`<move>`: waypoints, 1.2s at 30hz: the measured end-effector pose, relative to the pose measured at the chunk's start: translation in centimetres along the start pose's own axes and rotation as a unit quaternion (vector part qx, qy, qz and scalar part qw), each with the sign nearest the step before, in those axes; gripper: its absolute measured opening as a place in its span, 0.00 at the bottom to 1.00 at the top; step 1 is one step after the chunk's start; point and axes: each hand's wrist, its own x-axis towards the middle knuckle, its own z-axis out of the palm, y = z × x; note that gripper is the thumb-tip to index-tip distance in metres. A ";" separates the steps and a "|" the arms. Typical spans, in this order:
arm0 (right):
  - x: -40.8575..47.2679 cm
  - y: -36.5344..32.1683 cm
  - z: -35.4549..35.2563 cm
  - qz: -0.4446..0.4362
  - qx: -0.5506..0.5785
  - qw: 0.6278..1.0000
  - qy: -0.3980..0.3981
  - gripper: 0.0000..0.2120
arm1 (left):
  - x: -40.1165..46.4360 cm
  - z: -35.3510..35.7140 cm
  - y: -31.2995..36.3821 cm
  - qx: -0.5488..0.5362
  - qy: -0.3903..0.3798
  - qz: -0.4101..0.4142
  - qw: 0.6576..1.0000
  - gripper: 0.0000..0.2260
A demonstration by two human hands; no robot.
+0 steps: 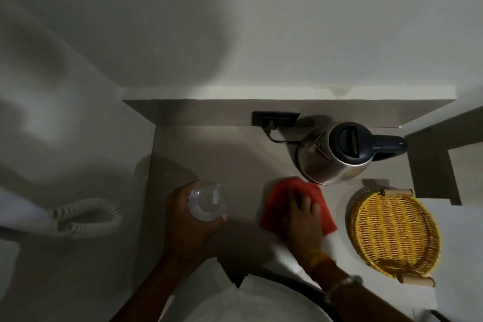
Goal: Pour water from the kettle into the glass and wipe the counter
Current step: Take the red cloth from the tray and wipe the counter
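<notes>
From my feed, the right hand (303,219) covered the middle of the red cloth (292,191). The left hand (188,225) hid the lower side of the clear drinking glass (207,200), and I could not tell its water level. The round yellow wicker basket (394,230) blocked some pale worktop (222,154). Both forearms ran off the bottom edge.

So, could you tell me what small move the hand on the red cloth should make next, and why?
Probably a sweep of the red cloth back toward the counter's near edge. The right hand presses it flat just in front of the kettle, while the left hand holds the glass clear, so the counter beside it lies open for wiping.
</notes>
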 end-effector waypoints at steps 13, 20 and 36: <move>-5.3 -0.2 1.1 -0.341 -0.029 0.936 -0.084 0.30 | 2.0 -0.9 -0.4 -0.011 0.083 -0.013 0.996 0.35; 4.7 -3.4 -1.2 -0.016 0.001 1.000 0.015 0.30 | -0.3 -1.6 0.7 0.006 0.091 0.021 0.996 0.36; -0.7 2.3 -1.0 -0.233 -0.075 0.965 -0.092 0.35 | -0.3 -1.0 3.7 -0.003 0.064 0.032 0.997 0.31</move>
